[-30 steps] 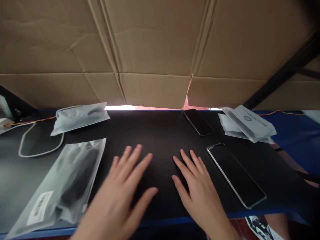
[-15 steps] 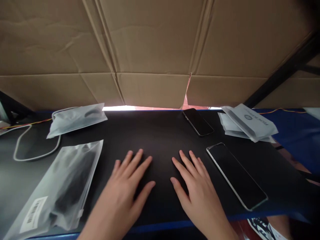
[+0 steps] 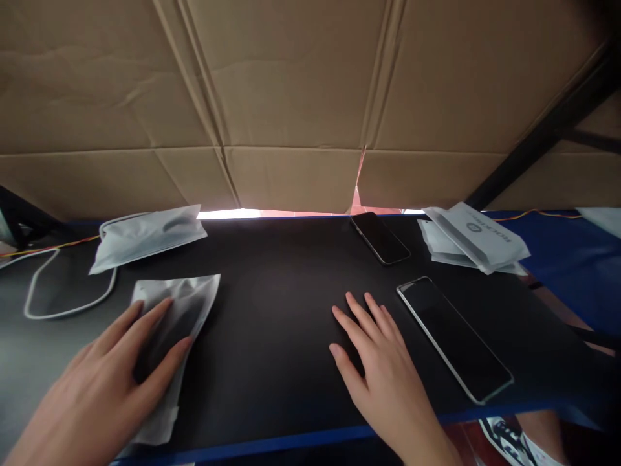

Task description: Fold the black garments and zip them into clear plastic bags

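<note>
My left hand [image 3: 111, 375] lies over a frosted zip pouch [image 3: 201, 299] with something dark inside. Its fingers are apart on the pouch's surface, and the hand hides much of the pouch. Flat on the black table top [image 3: 272, 349], my right hand [image 3: 381, 369] has its fingers spread and holds nothing. Just right of it lies a large phone [image 3: 453, 340] with a dark screen and a clear-edged case. A smaller dark phone [image 3: 381, 238] rests farther back.
A second frosted pouch [image 3: 150, 236] and a white cable [image 3: 72, 315] are at the back left. Stacked white pouches [image 3: 478, 238] lie at the back right. A cardboard sheet [image 3: 291, 84] stands behind the table, with a black metal bar [image 3: 533, 142] at the right.
My left hand has moved left from the bare table onto the pouch, and the pouch has shifted slightly right. My right hand has stayed in place.
</note>
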Motion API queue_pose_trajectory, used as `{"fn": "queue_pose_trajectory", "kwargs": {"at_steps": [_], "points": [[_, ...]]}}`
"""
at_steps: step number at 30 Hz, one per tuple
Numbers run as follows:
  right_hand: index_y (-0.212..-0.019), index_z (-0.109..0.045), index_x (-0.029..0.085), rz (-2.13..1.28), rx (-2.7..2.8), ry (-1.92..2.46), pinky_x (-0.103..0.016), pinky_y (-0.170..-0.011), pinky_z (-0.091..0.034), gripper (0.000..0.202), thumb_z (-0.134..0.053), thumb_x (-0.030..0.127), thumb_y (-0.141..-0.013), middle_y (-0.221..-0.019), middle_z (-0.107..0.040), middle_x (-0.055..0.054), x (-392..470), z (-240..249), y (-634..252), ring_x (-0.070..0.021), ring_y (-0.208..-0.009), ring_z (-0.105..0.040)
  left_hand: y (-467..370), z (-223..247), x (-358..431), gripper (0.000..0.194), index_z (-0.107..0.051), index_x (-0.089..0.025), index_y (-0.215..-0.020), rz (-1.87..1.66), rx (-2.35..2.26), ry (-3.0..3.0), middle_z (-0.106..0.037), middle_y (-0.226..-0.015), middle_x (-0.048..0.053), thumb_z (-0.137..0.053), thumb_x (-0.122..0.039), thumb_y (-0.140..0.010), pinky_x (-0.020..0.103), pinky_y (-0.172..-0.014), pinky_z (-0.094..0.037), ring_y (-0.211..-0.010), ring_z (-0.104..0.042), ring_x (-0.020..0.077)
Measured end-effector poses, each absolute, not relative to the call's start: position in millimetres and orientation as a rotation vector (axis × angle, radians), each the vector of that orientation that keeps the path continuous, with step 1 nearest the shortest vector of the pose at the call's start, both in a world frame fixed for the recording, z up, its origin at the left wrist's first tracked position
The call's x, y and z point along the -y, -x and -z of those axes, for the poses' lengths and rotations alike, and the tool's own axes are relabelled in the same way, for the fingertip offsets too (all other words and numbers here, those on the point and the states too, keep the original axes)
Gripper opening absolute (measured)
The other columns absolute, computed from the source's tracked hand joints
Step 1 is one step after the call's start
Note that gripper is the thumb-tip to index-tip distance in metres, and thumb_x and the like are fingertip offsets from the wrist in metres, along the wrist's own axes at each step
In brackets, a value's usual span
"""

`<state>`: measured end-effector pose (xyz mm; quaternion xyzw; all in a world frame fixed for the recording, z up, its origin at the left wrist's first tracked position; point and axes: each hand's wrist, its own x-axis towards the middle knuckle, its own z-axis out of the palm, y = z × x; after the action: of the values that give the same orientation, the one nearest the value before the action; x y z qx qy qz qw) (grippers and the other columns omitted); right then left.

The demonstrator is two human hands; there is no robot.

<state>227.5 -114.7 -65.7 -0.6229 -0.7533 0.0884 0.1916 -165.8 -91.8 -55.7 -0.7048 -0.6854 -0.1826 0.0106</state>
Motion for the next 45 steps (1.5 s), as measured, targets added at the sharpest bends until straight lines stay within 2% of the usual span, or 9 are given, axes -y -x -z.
{"fn": "queue_pose_trajectory", "kwargs": {"at_steps": [8, 15, 18, 20, 26, 30, 34, 38, 45], "points": [[-0.159, -0.061, 0.03, -0.19, 2.119, 1.733, -0.068, -0.131, -0.04, 0.05, -0.048, 0.049, -0.115, -0.175, -0.047, -0.001, 115.6, 66.4, -227.7, -0.0364, -0.167, -0.034, 45.8, 11.8, 90.0, 0.06, -0.054, -0.032, -0.159, 0.807, 1.904, 2.329, -0.047, -0.175, 0.009, -0.055, -0.061, -0.106, 0.063, -0.118, -0.055, -0.151, -0.057, 0.0419], [-0.161, -0.06, 0.029, -0.161, 2.132, 1.723, -0.067, -0.131, -0.041, 0.051, -0.049, 0.047, -0.115, -0.174, -0.047, -0.002, 115.7, 69.0, -227.3, -0.0359, -0.167, -0.035, 3.3, 48.2, 90.5, 0.055, -0.051, -0.021, -0.162, 0.59, 1.766, 2.358, -0.047, -0.173, 0.02, -0.049, -0.046, -0.112, 0.078, -0.1, -0.059, -0.155, -0.049, 0.0522], [-0.16, -0.061, 0.029, -0.171, 2.121, 1.71, -0.067, -0.13, -0.041, 0.05, -0.05, 0.046, -0.115, -0.174, -0.048, -0.002, 116.1, 68.4, -227.6, -0.036, -0.167, -0.035, 19.4, 37.3, 97.8, 0.059, -0.044, -0.022, -0.166, 0.693, 1.607, 2.468, -0.045, -0.175, 0.017, -0.051, -0.041, -0.111, 0.084, -0.113, -0.049, -0.162, -0.039, 0.0485], [-0.158, -0.062, 0.029, -0.184, 2.104, 1.696, -0.067, -0.131, -0.041, 0.048, -0.051, 0.045, -0.114, -0.174, -0.049, -0.002, 115.8, 68.5, -228.5, -0.036, -0.167, -0.035, 35.8, 24.7, 103.3, 0.06, -0.045, -0.025, -0.167, 0.67, 1.36, 2.659, -0.049, -0.174, 0.011, -0.054, -0.031, -0.108, 0.074, -0.121, -0.047, -0.16, -0.047, 0.0393], [-0.149, -0.067, 0.033, -0.22, 2.109, 1.596, -0.07, -0.128, -0.042, 0.038, -0.054, 0.033, -0.113, -0.171, -0.054, -0.002, 117.3, 65.5, -229.8, -0.035, -0.163, -0.042, 60.1, 23.0, 111.6, 0.058, -0.07, -0.03, -0.147, 0.442, 0.918, 2.858, -0.059, -0.166, 0.002, -0.055, -0.011, -0.094, 0.064, -0.124, -0.047, -0.157, -0.052, 0.0347], [-0.134, -0.073, 0.034, -0.36, 2.15, 1.321, -0.05, -0.116, -0.058, 0.033, -0.064, 0.018, -0.107, -0.155, -0.068, -0.001, 127.5, 50.9, -216.3, -0.028, -0.149, -0.059, 55.8, 35.3, 113.0, 0.051, -0.072, -0.03, -0.144, 0.648, 0.968, 2.829, -0.064, -0.161, -0.001, -0.063, -0.009, -0.099, 0.062, -0.135, -0.03, -0.162, -0.045, 0.0293], [-0.117, -0.076, 0.025, -0.361, 2.073, 1.063, -0.033, -0.091, -0.062, 0.015, -0.067, 0.018, -0.108, -0.112, -0.083, 0.0, 133.4, 38.2, -196.3, -0.0189, -0.103, -0.075, 51.1, 34.4, 111.3, 0.048, -0.074, -0.025, -0.139, 0.862, 0.983, 2.81, -0.076, -0.145, -0.001, -0.063, -0.004, -0.097, 0.056, -0.141, -0.022, -0.157, -0.053, 0.0241], [-0.11, -0.077, 0.021, -0.215, 1.987, 0.957, -0.032, -0.078, -0.055, 0.014, -0.064, 0.017, -0.11, -0.096, -0.083, 0.001, 133.2, 33.4, -189.1, -0.0162, -0.083, -0.072, 44.8, 30.4, 112.0, 0.044, -0.077, -0.024, -0.131, 1.0, 0.962, 2.801, -0.082, -0.132, -0.002, -0.064, -0.003, -0.095, 0.048, -0.139, -0.031, -0.145, -0.065, 0.0211], [-0.12, -0.076, 0.016, 0.0, 2.138, 1.011, -0.036, -0.081, -0.046, 0.019, -0.061, 0.011, -0.11, -0.096, -0.082, -0.001, 120.4, 32.4, -215.0, -0.0193, -0.088, -0.069, 46.0, 21.2, 126.0, 0.036, -0.077, -0.027, -0.131, 1.118, 0.992, 2.767, -0.086, -0.121, -0.004, -0.061, -0.011, -0.103, 0.049, -0.125, -0.054, -0.131, -0.076, 0.0238]]}}
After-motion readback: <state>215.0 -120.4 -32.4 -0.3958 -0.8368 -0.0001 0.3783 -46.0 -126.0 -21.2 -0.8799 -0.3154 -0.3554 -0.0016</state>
